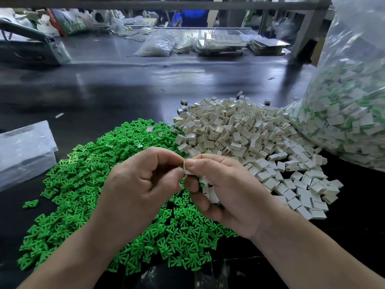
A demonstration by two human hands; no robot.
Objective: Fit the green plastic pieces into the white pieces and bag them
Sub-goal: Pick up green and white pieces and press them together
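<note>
A big heap of green plastic pieces (pixel 83 184) lies on the dark table at left and centre. A heap of white pieces (pixel 239 130) spreads to its right. Above the green heap, my right hand (pixel 227 190) pinches a white piece (pixel 187 168) between thumb and forefinger and holds several more white pieces (pixel 210 190) in its palm. My left hand (pixel 137 184) meets it from the left, fingers curled, fingertips at the edge of that white piece; what it pinches is hidden. A large clear bag (pixel 350 113) of assembled white-and-green pieces stands at the right.
A folded clear plastic bag (pixel 25 149) lies at the left edge. The dark table (pixel 125 90) stretches back to clutter: bags of parts (pixel 156 45), metal trays (pixel 220 41) and a machine (pixel 33 44) at far left. A few stray white pieces (pixel 184 105) lie behind the white heap.
</note>
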